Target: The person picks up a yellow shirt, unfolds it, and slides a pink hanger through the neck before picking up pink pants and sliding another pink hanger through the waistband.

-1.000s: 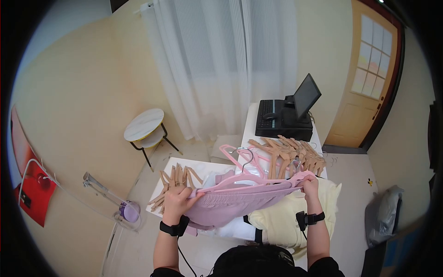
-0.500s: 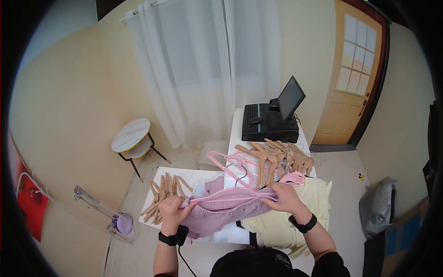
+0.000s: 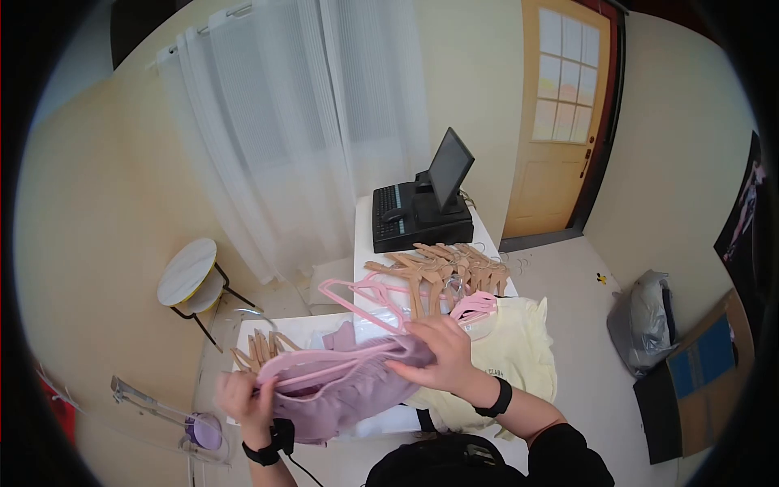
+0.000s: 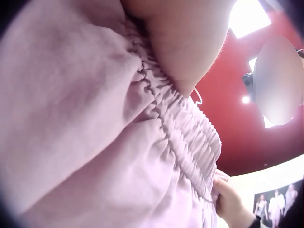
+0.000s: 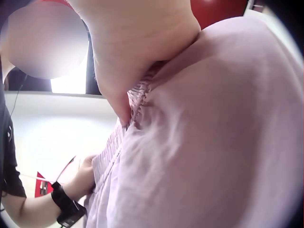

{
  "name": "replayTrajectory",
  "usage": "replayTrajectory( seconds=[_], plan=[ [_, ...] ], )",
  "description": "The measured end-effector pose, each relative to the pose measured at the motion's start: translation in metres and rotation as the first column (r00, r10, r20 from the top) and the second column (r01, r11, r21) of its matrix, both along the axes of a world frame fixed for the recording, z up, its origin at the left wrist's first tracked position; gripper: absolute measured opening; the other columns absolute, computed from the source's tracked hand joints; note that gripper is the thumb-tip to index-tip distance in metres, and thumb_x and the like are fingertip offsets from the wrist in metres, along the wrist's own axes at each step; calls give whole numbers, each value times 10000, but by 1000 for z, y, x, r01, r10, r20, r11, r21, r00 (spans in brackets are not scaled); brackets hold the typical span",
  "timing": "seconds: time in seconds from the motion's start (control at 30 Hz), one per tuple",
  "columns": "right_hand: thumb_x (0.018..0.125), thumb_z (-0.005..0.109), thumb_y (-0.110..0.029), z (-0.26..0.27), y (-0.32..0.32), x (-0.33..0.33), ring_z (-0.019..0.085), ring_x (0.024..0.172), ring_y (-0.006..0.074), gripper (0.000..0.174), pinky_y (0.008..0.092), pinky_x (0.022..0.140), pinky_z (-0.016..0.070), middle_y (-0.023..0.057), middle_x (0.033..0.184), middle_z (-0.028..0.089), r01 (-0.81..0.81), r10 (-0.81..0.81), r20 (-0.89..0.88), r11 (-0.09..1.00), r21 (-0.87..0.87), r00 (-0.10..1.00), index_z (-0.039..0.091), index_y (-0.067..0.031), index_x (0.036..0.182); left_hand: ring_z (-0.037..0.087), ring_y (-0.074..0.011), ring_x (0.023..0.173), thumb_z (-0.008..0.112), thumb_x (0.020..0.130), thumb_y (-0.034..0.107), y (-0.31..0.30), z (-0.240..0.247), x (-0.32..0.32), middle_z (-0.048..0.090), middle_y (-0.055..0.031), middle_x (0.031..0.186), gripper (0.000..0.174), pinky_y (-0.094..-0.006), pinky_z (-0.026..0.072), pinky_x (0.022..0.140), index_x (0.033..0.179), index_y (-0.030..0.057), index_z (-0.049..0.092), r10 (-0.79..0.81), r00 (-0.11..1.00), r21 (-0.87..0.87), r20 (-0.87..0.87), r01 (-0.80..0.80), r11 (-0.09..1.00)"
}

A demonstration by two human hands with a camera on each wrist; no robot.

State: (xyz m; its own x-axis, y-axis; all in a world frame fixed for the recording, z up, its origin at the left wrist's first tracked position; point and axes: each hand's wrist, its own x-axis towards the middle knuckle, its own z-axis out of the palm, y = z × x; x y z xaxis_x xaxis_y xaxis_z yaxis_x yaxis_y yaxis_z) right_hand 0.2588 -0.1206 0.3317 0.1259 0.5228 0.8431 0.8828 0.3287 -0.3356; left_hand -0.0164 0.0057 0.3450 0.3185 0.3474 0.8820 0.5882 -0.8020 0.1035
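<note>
A lilac garment [image 3: 349, 406] with a gathered elastic waistband is stretched between both hands over the table. A pink hanger [image 3: 333, 358] lies along the inside of the waistband. At its left end, my left hand [image 3: 246, 399] grips the waistband, thumb on the near side. My right hand [image 3: 445, 355] pinches the waistband at the other end, fingers over the far side. In the left wrist view the elastic waistband [image 4: 190, 137] runs from the near hand down to the other hand. The right wrist view shows the thumb pressed on the gathered fabric [image 5: 137, 102].
Loose pink hangers [image 3: 369, 294] and several wooden hangers [image 3: 442, 268] lie on the table, with more wooden hangers [image 3: 260, 347] at left. A pale yellow top [image 3: 511, 357] is spread at right. Behind stands a black cash register with screen [image 3: 422, 211]. A grey bag [image 3: 645, 321] sits on the floor.
The head view has turned rightward. My right hand has come in from the garment's far right end and both hands hold it closer together. The garment has shifted left and tilted in view.
</note>
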Motion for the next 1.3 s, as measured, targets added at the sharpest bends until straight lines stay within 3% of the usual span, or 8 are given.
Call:
replayTrajectory(
  seconds=[0.2, 0.33, 0.4, 0.57, 0.77, 0.97, 1.07, 1.3],
  plan=[
    [566, 774, -395, -42, 19, -12, 347, 1174, 370, 1079, 457, 956, 274, 244, 1283, 335, 85, -66, -335, 996, 42, 940, 142, -32, 1361, 345, -119, 576, 602, 803, 107, 22, 33, -54, 368, -3, 602, 220, -249, 285, 526, 657, 25, 459, 146, 924, 78, 354, -184, 980],
    [546, 801, -373, -72, 65, -26, 324, 1216, 348, 1094, 408, 1017, 216, 205, 1290, 366, -483, 328, -405, 791, -376, 853, 150, -17, 1349, 308, -81, 606, 525, 878, 148, 22, 56, -54, 339, 25, 648, 260, -218, 269, 555, 678, 39, 400, 94, 803, -32, 588, -93, 995],
    [533, 758, -496, -86, 71, -51, 357, 1193, 340, 1014, 447, 994, 244, 198, 1264, 409, -554, 426, -444, 805, -211, 788, 299, -8, 1294, 322, -75, 604, 519, 884, 158, 25, 63, -49, 368, 26, 655, 250, -214, 279, 554, 687, 32, 428, 80, 770, -58, 634, -55, 997],
    [605, 736, -446, -91, 51, -73, 426, 1128, 314, 875, 354, 946, 331, 189, 1214, 457, -848, 367, -772, 333, -411, 518, 357, 8, 1250, 409, -74, 623, 495, 905, 217, 34, 76, -41, 486, 15, 684, 271, -208, 348, 585, 743, 0, 514, 33, 739, -172, 673, 113, 979],
    [804, 628, -208, -144, -44, 17, 523, 969, 177, 491, 295, 855, 417, 121, 1084, 562, -900, 338, -836, 223, -375, 433, 437, 47, 1178, 489, -70, 681, 476, 908, 167, 65, 84, -22, 544, -15, 765, 202, -215, 418, 634, 816, -1, 540, -109, 567, -171, 816, 417, 893],
    [791, 625, -174, -47, -177, 61, 532, 600, 163, 210, 272, 592, 433, 95, 715, 609, -608, 178, -698, 663, -436, 694, 585, 19, 863, 529, -110, 871, 415, 919, 159, 86, 74, 27, 568, -79, 962, 238, -239, 424, 781, 1007, -30, 530, -278, 489, -172, 826, 691, 702],
    [764, 637, -143, -7, -236, 64, 558, 589, 170, 206, 270, 584, 439, 116, 751, 622, -538, 102, -656, 671, -510, 748, 590, 17, 885, 490, -132, 992, 423, 897, 147, 110, 46, 36, 523, -96, 1090, 289, -244, 393, 830, 1110, -38, 484, -405, 783, -88, 472, 499, 862],
    [729, 650, -151, -45, -344, 83, 549, 782, 84, 253, 243, 715, 445, 44, 851, 644, -322, -430, -753, 714, -621, 499, 611, 4, 925, 406, -28, 533, 586, 826, 141, 39, 54, 172, 494, 41, 573, 254, -164, 291, 492, 612, 21, 523, -368, 624, -457, 689, 769, 448]
  ],
)
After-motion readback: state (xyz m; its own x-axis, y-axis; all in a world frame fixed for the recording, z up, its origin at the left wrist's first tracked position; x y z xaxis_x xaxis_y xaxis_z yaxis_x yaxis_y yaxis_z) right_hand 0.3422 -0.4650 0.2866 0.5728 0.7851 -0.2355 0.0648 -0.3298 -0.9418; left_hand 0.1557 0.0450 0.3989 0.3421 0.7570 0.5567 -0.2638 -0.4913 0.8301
